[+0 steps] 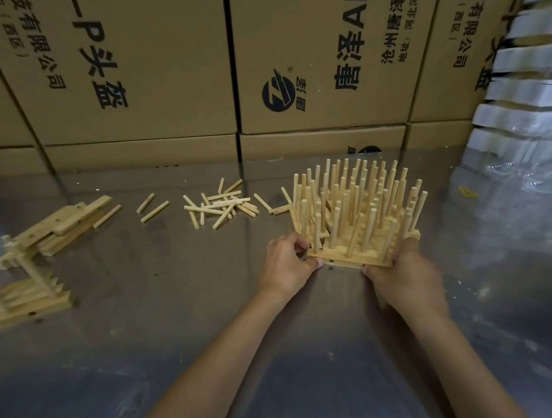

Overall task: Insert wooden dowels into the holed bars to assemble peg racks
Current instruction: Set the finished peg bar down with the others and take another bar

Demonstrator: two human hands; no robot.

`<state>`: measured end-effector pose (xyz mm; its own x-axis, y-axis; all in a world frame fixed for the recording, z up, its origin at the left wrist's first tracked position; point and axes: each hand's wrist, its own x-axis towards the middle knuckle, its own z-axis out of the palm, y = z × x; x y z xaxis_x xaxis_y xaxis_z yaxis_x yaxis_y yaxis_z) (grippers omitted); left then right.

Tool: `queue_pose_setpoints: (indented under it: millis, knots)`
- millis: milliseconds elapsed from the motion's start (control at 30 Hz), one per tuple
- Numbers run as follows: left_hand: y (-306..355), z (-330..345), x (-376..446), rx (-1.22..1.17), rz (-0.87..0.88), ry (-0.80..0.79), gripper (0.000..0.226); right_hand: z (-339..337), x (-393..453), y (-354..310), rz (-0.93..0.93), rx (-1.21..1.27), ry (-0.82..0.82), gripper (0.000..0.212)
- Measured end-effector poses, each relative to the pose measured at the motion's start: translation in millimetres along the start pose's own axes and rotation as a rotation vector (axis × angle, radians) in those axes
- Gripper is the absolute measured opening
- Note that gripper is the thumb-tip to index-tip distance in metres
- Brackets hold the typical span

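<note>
A cluster of finished peg racks, light wooden bars with many upright dowels, stands on the shiny metal table. The nearest holed bar lies along the cluster's front edge with dowels standing in it. My left hand grips this bar's left end, thumb on its front face. At the bar's right end my right hand grips it the same way. Loose dowels lie scattered in a pile left of the racks.
A stack of bare holed bars lies at the far left, with more wooden pieces near the left edge. Cardboard boxes wall off the back. Plastic-wrapped bundles rise at the right.
</note>
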<state>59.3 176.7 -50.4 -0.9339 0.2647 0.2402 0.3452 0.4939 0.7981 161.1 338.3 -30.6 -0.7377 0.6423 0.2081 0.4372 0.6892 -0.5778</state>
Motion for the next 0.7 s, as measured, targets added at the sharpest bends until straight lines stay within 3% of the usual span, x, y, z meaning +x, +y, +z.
queue_pose_setpoints:
  millis: [167, 367, 567, 700]
  knots:
    - [-3, 0, 0, 0.011, 0.027, -0.01, 0.031, 1, -13, 0, -0.065, -0.139, -0.023, 0.025]
    - [-14, -24, -3, 0.021, 0.034, -0.049, 0.021, 9, -31, -26, -0.142, -0.099, -0.18, 0.025]
    - [-52, -86, 4, 0.009, -0.162, 0.12, 0.03, 44, -55, -91, -0.392, 0.057, -0.397, 0.021]
    - [-83, -134, 10, -0.051, -0.282, 0.336, 0.034, 79, -69, -144, -0.535, 0.129, -0.524, 0.012]
